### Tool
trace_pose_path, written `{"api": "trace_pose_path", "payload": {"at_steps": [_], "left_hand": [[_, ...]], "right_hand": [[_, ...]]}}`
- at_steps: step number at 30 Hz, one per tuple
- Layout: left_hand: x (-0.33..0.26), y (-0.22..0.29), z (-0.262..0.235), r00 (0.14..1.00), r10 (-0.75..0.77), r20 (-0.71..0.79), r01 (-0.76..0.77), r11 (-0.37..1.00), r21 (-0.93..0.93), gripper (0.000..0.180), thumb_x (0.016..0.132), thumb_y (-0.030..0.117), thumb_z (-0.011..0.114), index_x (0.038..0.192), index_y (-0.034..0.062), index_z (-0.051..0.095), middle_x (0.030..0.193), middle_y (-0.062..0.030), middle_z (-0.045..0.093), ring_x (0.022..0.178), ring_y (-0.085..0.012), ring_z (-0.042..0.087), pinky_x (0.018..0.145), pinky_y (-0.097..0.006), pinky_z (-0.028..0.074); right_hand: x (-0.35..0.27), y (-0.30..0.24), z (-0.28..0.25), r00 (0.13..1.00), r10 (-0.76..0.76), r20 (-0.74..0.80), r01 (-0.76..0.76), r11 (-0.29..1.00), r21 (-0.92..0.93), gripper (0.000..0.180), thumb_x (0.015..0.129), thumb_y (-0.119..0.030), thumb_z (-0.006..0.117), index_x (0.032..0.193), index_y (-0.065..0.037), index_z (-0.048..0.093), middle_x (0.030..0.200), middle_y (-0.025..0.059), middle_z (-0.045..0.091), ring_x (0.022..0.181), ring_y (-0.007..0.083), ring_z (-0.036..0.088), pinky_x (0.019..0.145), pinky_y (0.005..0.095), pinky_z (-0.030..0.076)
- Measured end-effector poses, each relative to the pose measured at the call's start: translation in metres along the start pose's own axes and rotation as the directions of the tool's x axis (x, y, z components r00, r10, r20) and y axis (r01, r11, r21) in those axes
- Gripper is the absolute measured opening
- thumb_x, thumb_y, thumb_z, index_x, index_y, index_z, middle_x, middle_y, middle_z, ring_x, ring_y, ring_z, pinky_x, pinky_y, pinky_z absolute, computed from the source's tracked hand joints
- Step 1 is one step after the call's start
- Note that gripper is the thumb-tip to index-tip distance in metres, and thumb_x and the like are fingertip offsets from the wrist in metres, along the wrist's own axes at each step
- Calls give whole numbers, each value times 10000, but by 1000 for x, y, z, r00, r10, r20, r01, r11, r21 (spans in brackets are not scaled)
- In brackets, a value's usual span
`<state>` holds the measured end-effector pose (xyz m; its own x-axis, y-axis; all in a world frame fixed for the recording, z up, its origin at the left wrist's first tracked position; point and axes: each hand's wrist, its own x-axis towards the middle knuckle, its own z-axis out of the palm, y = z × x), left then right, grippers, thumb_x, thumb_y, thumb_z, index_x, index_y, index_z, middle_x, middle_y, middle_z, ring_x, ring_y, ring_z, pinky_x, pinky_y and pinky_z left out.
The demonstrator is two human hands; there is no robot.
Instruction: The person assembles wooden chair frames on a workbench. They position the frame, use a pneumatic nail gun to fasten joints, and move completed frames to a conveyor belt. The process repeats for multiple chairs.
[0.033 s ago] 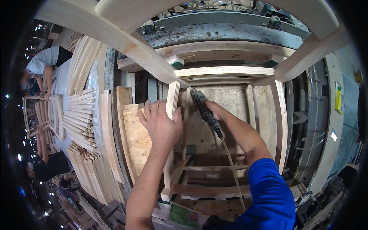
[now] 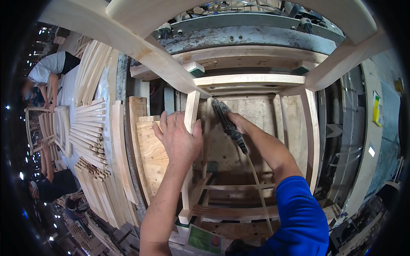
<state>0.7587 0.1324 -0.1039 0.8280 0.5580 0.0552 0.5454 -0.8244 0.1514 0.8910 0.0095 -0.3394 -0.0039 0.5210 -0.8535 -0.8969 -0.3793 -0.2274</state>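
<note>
Fingers of the right hand (image 2: 239,122) mostly hide behind a black tool (image 2: 227,123)

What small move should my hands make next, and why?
Perhaps press the black tool squarely into the far-left corner of the wooden frame: the right hand aims it there, though contact is unclear, and the left hand straddles the left rail, placed to brace it.

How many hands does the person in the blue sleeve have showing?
2: the left hand is on a wooden bar, and the right hand, partly hidden, holds the black tool.
</note>
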Motion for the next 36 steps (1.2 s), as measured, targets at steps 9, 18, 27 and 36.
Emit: {"api": "trace_pose_path", "payload": {"at_steps": [9, 18, 27, 36], "left_hand": [[-1, 4, -4, 1000, -11, 22, 11, 1000, 14, 449, 892, 322, 710, 1223, 34, 618, 1288, -163, 607, 1399, -422, 412, 1196, -652, 175], [0, 5, -5, 998, -26, 54, 27, 1000, -7, 464, 891, 316, 695, 1245, 26, 617, 1324, -175, 593, 1414, -423, 395, 1211, -649, 154], [0, 4, -3, 999, -18, 28, 18, 1000, -5, 461, 890, 306, 700, 1260, 42, 626, 1318, -149, 599, 1418, -428, 391, 1215, -665, 130], [-3, 2, -3, 999, -20, 30, 20, 1000, -5, 445, 895, 324, 695, 1230, 38, 629, 1291, -158, 614, 1406, -422, 410, 1197, -659, 172]], "right_hand": [[-8, 39, -12, 993, -38, 110, 12, 975, 221, 376, 1062, -436, 453, 982, -117, 637, 689, 91, 653, 516, 225, 622, 446, 376, 516], [-52, 63, -106, 992, -122, -30, 89, 517, 851, 476, 918, -586, 591, 878, -112, 588, 710, 127, 587, 616, 279, 603, 576, 428, 540], [-55, 55, -138, 977, -214, -11, 119, 502, 857, 560, 806, -591, 793, 912, -72, 610, 769, 137, 631, 655, 281, 625, 583, 401, 541], [-54, 54, -131, 976, -183, -118, 196, 500, 844, 507, 885, -583, 681, 912, -93, 556, 743, 112, 605, 609, 275, 602, 574, 414, 534]]}}
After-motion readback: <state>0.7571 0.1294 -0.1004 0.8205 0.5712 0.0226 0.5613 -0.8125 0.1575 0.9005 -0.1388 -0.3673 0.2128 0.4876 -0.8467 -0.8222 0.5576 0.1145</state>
